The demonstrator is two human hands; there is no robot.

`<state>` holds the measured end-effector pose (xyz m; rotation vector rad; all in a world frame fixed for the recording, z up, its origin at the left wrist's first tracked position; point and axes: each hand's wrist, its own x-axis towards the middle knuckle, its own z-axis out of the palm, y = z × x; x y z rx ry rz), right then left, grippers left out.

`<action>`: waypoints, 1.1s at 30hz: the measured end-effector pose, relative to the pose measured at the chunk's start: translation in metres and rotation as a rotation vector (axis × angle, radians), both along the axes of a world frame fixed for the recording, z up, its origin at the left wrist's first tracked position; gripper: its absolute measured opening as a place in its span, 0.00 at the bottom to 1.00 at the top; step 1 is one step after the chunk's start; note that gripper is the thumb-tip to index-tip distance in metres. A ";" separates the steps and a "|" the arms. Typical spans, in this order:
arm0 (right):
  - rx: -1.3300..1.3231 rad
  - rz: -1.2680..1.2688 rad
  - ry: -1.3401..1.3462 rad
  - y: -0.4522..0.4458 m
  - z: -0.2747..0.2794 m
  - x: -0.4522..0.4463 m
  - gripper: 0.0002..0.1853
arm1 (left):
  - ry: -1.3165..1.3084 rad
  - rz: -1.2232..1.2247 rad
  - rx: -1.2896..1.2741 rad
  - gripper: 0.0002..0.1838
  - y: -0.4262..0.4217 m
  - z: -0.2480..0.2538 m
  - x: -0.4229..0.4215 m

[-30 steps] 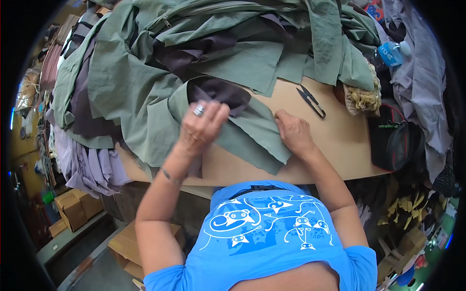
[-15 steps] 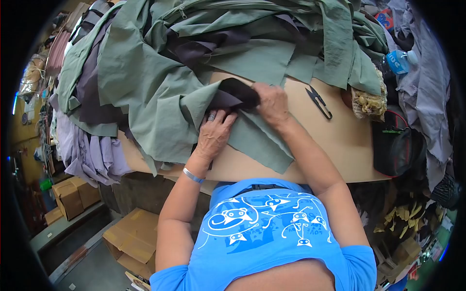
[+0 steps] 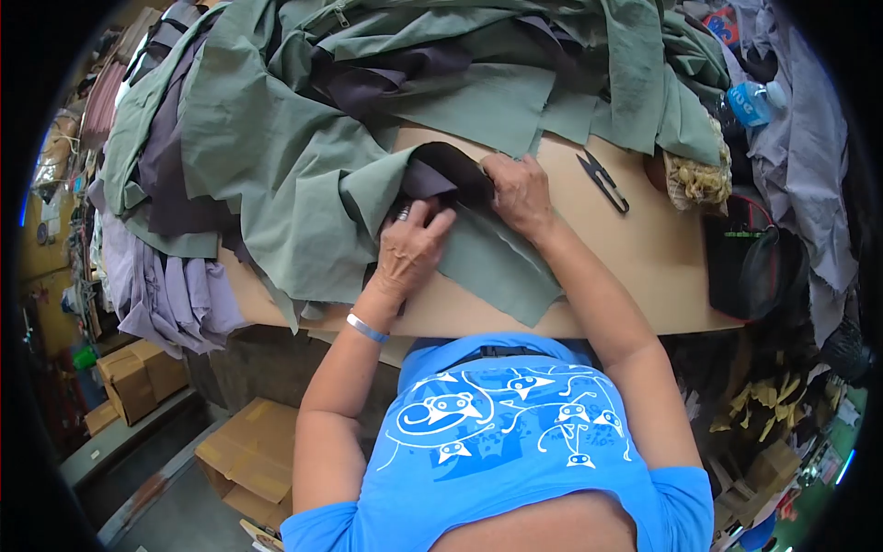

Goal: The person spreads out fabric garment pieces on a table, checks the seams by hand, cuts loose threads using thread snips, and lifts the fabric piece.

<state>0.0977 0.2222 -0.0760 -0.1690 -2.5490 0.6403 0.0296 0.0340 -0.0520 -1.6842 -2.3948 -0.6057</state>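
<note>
Much cloth (image 3: 294, 175) on tabletop (image 3: 662, 267), boxes (image 3: 253, 446) below

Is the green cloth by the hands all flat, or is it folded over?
Partly folded over: between the left hand and right hand, the green cloth curls up, with dark fabric showing inside the curl.

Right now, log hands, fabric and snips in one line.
left hand: at dark fabric | right hand: curled at its right edge | green fabric: draped over tabletop | snips: on tabletop
</note>
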 end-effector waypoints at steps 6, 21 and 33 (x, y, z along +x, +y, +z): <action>-0.015 0.033 -0.012 0.006 0.003 0.000 0.09 | 0.007 -0.042 0.045 0.20 0.028 0.005 0.013; -0.005 -0.008 -0.071 0.001 0.006 -0.005 0.07 | -0.098 0.392 0.049 0.14 0.002 -0.017 -0.045; 0.068 -0.061 0.081 -0.007 -0.006 -0.057 0.01 | -0.084 0.170 0.104 0.10 -0.010 -0.001 -0.078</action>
